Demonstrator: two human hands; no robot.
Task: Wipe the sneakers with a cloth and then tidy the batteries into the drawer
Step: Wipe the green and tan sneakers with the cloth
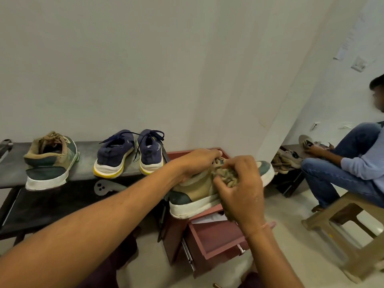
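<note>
The left grip (197,163) holds one tan sneaker (199,188) over the open drawer (216,235); the right grip (239,183) clutches one cloth (225,176), apparently pressed against its side. Three others stand on the desk (87,156): one tan mate (49,161), two navy shoes (114,154) (150,152).

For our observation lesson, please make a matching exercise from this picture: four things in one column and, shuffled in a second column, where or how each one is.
Things
1. navy sneakers
2. cloth
3. drawer
4. tan-and-green sneaker above the drawer

Place or state
A. pulled open
B. bunched in the right hand
C. gripped by the left hand
D. side by side on the bench

Pairs: 1-D, 2-B, 3-A, 4-C
</note>
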